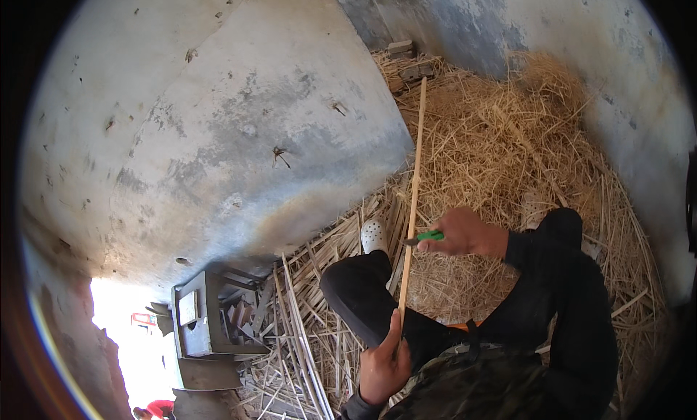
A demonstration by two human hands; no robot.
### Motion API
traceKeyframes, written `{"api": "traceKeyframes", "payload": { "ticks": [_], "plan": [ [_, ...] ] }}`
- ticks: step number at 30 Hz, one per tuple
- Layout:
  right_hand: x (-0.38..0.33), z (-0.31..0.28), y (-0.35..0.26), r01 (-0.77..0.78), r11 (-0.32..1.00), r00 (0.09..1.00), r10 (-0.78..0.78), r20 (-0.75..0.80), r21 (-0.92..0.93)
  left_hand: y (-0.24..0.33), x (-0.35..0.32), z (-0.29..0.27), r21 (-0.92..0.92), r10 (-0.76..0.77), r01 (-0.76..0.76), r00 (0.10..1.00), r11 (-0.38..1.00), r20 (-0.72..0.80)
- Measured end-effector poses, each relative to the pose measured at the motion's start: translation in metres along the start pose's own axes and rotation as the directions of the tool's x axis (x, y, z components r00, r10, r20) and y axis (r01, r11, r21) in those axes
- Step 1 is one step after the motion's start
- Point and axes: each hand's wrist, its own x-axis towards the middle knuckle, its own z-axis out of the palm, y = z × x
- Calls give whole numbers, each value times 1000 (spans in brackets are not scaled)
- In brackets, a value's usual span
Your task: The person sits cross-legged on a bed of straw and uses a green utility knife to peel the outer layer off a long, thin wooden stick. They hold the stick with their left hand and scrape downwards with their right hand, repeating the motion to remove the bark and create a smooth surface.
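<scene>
A long pale wooden strip (pixel 416 169) runs from my lap away toward the far wall. Its near end is gripped by my left hand (pixel 385 363), thumb pointing along the strip. My right hand (pixel 463 233) is closed round a knife (pixel 430 235) with a green handle. The knife's short dark blade meets the strip at about the level of my shoe; whether it cuts in cannot be made out. Beneath the strip is my bent left leg (pixel 359 289) in dark trousers, with a white perforated clog (pixel 373 236) on the foot.
Curly shavings (pixel 508 129) heap up on the right and far side. Loose split strips (pixel 298 325) lie to my left, beside a battered cabinet (pixel 194 322). Stained walls (pixel 254 108) close in left and right. Past a bright doorway (pixel 141 355), a person in red (pixel 158 408) shows partly.
</scene>
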Motion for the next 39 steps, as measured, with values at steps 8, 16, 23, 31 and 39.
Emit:
{"api": "traceKeyframes", "payload": {
  "ticks": [8, 16, 23, 31, 39],
  "plan": [
    [10, -7, 16, -156, 988, 987, 156, 29, 12, 5, 0, -4, 49, -44, 42, 998, 998, 35],
    [15, -31, 38, -236, 971, 970, 238, -45, 28, 1, -9, -3, -10, -57, 58, 995, 998, 77],
    [30, -65, 107, -385, 910, 909, 346, -232, -153, -5, -35, -1, -109, 21, -11, 996, 994, 92],
    [19, -107, 216, -625, 777, 699, 510, -501, -80, 5, -60, -14, -177, -246, 327, 897, 928, 368],
    [-30, -126, 209, -773, 634, 604, 725, -329, -24, -48, -54, -5, -557, -423, 552, 834, 620, 354]
  ]
}}
